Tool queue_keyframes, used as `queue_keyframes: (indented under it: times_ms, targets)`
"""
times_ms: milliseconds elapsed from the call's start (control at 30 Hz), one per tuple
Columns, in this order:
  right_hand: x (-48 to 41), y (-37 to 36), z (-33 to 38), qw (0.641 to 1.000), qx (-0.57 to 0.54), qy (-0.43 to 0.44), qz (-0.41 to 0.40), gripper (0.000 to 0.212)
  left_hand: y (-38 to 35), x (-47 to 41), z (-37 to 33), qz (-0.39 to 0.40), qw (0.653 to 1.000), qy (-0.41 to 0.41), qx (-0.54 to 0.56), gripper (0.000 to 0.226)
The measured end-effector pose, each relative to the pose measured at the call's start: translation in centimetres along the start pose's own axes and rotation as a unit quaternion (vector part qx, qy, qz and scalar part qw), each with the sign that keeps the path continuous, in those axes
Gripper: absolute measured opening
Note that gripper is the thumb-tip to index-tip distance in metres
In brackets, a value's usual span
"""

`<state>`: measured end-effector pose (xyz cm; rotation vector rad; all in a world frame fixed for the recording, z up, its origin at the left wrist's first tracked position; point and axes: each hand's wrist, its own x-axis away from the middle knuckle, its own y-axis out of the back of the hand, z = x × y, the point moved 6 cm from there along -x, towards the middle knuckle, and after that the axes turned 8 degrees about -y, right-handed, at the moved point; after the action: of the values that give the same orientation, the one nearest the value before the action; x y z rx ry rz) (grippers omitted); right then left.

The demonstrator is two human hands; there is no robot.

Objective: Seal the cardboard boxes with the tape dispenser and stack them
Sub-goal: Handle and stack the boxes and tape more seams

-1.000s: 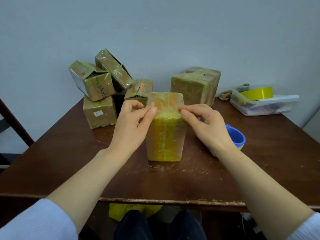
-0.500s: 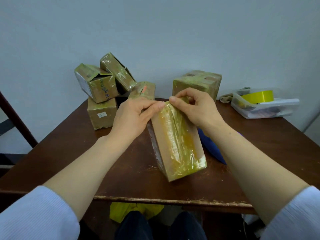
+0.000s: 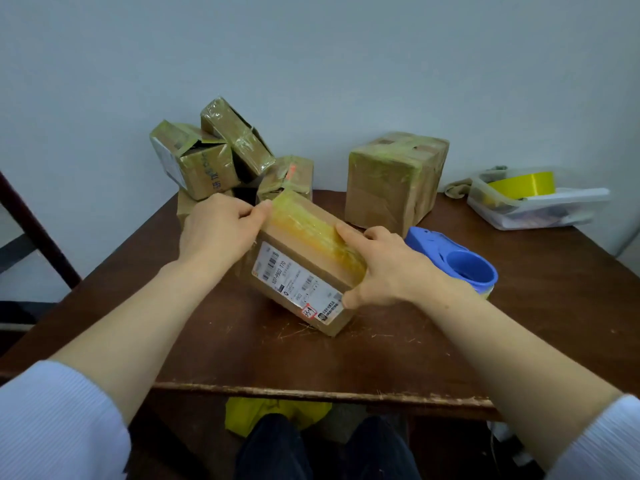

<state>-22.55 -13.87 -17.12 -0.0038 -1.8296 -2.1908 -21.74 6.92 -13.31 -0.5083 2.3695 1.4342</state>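
Note:
A small cardboard box (image 3: 304, 261) with yellowish tape along its top and a white shipping label on the side facing me lies tilted at the middle of the brown table (image 3: 346, 362). My left hand (image 3: 218, 226) grips its far left end, and my right hand (image 3: 384, 268) holds its right end, fingers pressed on the tape. The blue tape dispenser (image 3: 453, 261) rests on the table just right of my right hand. A larger taped box (image 3: 394, 181) stands behind.
A loose pile of several small boxes (image 3: 214, 161), some with open flaps, leans at the back left against the wall. A clear plastic tray (image 3: 533, 206) holding a yellow tape roll (image 3: 523, 183) sits at the back right. The table's worn front edge is near my knees.
The box stood upright a second ago; my hands have tipped and turned it, so it now lies on a long side with the label facing me. The dispenser is now uncovered.

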Motion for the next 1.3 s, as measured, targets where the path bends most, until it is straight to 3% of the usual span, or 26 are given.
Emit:
queue_keyframes:
  times_ms: [100, 167, 267, 367, 433, 567, 700, 800, 1100, 1300]
  targets:
    - [-1.1, 0.3, 0.9, 0.998, -0.026, 0.055, -0.005, 0.099, -0.3, 0.2, 0.2, 0.067, 0.978, -0.019, -0.197, 0.036]
    - [-1.6, 0.2, 1.7, 0.996, -0.035, 0.087, -0.003, 0.094, -0.9, 0.4, -0.5, 0.121, 0.954, -0.071, -0.265, 0.043]
    - [-2.1, -0.3, 2.1, 0.989, -0.069, 0.129, -0.018, 0.086, -3.5, 1.6, -2.2, 0.270, 0.935, -0.161, -0.163, 0.071]
    - [-1.7, -0.2, 1.0, 0.981, -0.122, 0.142, -0.052, 0.071, -5.6, 2.6, -2.2, 0.373, 0.904, -0.153, -0.140, 0.093]
    - [-1.2, 0.5, -1.5, 0.974, -0.172, 0.084, -0.117, 0.062, -5.8, 2.4, -2.4, 0.368, 0.902, -0.158, -0.160, 0.094]
    - [-0.3, 1.7, -9.6, 0.945, -0.167, -0.142, -0.243, 0.041, -5.7, 1.7, -3.7, 0.344, 0.910, -0.122, -0.196, 0.095]
    - [-0.2, 0.5, -13.8, 0.950, -0.028, -0.280, -0.137, 0.051, -6.7, 1.0, -5.6, 0.324, 0.914, -0.132, -0.208, 0.118]
    - [-0.7, -0.8, -14.2, 0.959, 0.014, -0.278, -0.060, 0.055, -8.5, 1.2, -6.8, 0.338, 0.908, -0.167, -0.186, 0.112]
    - [-2.3, -1.5, -13.2, 0.962, 0.021, -0.271, 0.016, 0.047, -10.1, 1.7, -6.4, 0.339, 0.901, -0.187, -0.195, 0.107]
    - [-2.1, -1.8, -14.7, 0.963, -0.065, -0.259, -0.043, 0.046, -9.6, 1.8, -6.4, 0.341, 0.909, -0.169, -0.168, 0.114]
